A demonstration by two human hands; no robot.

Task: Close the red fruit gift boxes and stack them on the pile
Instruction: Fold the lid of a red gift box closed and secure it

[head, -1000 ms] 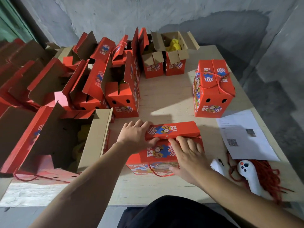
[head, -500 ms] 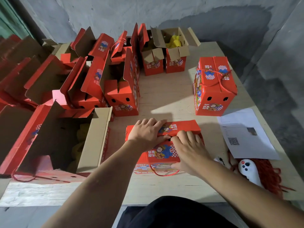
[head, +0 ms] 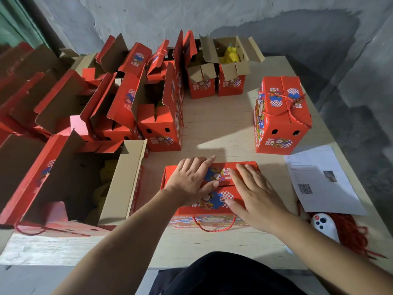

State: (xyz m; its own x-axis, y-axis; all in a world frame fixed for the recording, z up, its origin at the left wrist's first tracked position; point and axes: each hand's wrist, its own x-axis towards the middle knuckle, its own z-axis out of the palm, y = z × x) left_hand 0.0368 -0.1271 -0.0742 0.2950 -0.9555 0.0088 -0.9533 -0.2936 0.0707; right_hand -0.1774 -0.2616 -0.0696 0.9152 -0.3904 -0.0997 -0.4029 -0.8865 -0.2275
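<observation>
**Flaps Pressed Flat on the Near Box**

The table [head: 223, 128] is pale plywood, its far edge against a rough grey wall and its right edge open to the floor. A bare strip of wood runs from the centre toward 12 o'clock; the near edge in front of the person is also bare.

From 9 to 11 o'clock stands a dense cluster of open boxes [head: 106, 107] — red printed card outside, plain brown corrugated inside, flaps upright. At 1 o'clock sits a closed box [head: 280, 122], tied with red cord, standing apart.

The red gift box [head: 214, 206] lies near centre at 6 o'clock, rectangular, both top flaps down and meeting along a seam, a red cord handle hanging over its near face.

The left hand [head: 192, 179] and right hand [head: 253, 191] both lie on the flaps, fingers straight and spread, gripping nothing.

At 3 o'clock lies a white paper sheet [head: 325, 182]; below it, a white controller [head: 324, 225] on red string.
</observation>
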